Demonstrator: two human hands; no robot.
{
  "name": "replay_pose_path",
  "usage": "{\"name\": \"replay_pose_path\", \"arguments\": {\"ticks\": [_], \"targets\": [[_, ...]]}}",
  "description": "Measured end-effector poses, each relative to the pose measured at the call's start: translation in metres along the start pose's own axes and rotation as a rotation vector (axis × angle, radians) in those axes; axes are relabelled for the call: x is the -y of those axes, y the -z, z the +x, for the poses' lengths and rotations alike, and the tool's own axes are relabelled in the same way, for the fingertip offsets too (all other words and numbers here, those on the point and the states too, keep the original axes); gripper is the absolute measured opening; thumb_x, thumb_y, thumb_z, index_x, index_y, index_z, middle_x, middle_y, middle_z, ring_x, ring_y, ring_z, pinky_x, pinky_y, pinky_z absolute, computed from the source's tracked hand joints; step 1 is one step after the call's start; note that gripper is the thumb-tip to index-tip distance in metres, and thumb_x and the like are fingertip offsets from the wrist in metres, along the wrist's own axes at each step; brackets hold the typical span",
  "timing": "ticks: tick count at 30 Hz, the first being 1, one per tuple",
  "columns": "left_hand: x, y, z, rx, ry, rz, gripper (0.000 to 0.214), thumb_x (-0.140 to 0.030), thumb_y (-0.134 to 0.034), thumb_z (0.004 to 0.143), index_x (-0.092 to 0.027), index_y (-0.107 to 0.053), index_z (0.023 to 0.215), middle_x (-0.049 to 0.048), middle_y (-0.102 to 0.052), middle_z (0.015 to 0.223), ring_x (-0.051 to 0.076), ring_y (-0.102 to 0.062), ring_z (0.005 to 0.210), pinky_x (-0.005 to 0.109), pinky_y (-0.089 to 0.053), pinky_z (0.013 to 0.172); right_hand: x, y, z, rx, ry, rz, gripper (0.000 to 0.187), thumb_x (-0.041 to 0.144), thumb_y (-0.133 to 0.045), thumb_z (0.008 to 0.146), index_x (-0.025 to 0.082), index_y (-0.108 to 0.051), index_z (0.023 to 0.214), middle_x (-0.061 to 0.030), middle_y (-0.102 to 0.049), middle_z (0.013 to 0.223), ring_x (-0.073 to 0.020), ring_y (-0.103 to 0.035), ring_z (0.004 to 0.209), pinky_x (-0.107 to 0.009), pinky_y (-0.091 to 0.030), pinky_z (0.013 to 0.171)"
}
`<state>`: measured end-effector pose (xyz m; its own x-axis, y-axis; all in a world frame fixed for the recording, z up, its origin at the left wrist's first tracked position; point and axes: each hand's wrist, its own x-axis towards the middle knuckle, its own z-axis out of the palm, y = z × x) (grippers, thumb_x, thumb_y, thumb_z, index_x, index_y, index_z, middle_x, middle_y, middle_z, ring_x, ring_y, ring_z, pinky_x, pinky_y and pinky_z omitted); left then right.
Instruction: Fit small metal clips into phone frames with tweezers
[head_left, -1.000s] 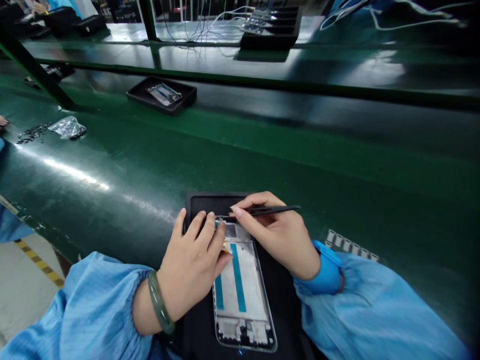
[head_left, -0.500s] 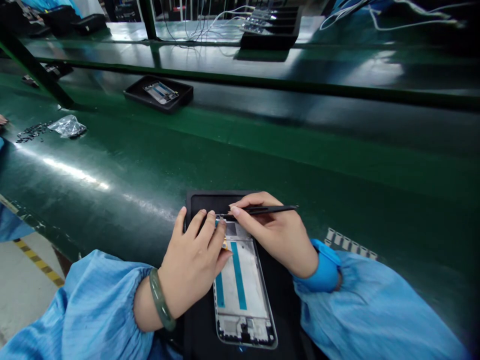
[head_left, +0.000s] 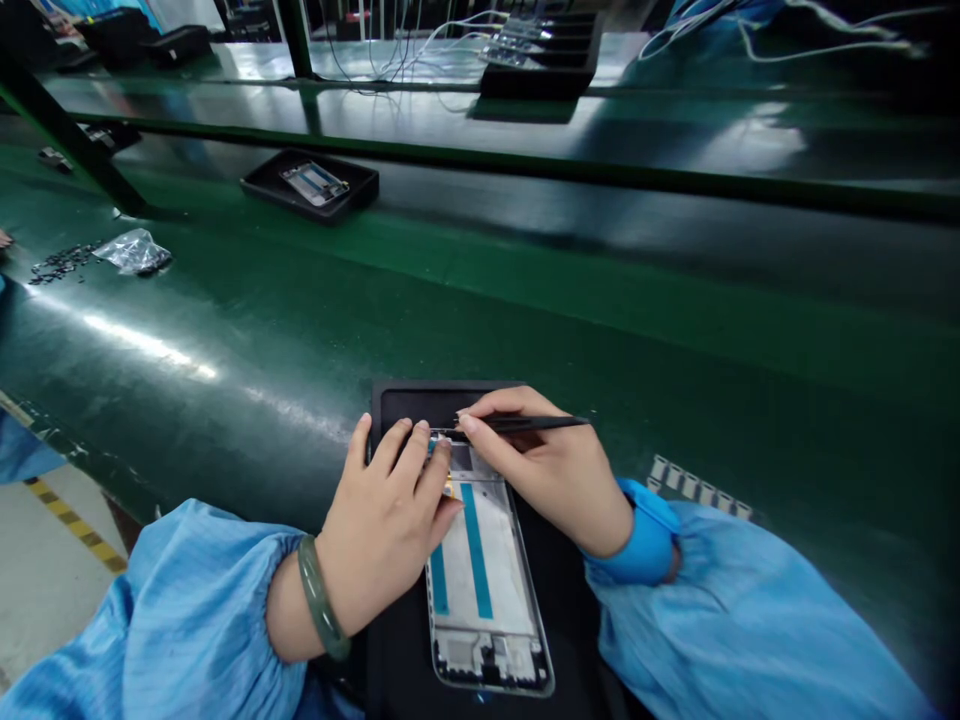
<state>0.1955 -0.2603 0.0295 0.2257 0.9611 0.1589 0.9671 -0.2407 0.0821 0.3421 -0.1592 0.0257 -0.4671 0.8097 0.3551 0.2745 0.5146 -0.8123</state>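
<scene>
A phone's metal mid-frame with two blue-green strips lies face up in a black tray. My left hand rests over its upper left part, fingers stretched and spread, the fingertips near the top edge. Between the thumb and fingers of my right hand is a pair of black tweezers, held almost level. Their tip points left to the frame's top edge, beside my left index finger. A small orange-yellow part shows beneath my left fingers, mostly covered. What the tweezer tip touches is too small to tell.
To the right lies a strip of pale pieces. Another black tray with a phone frame stands farther back. At left are loose black bits and a clear plastic bag. A green post rises nearby.
The back end of the tweezers has dipped slightly as my right hand shifted a little. My left hand and the phone frame stay in place.
</scene>
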Motion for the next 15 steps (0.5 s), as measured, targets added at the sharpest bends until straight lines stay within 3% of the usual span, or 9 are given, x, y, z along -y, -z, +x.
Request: {"name": "replay_pose_path", "arguments": {"ticks": [15], "targets": [[-0.0002,-0.0026,0.0001,-0.03,0.012,-0.038,0.039,-0.034,-0.039,0.094,-0.015,-0.05,0.126,0.012,-0.052,0.129,0.028,-0.043,0.123,0.057,-0.03,0.104,0.0048,0.0009,-0.0009,0.018,0.115,-0.093,0.006,0.016,-0.056,0.086,0.021,-0.059,0.088,-0.0016,-0.063,0.082,-0.0146,-0.06,0.075,-0.027,-0.05,0.066]]}}
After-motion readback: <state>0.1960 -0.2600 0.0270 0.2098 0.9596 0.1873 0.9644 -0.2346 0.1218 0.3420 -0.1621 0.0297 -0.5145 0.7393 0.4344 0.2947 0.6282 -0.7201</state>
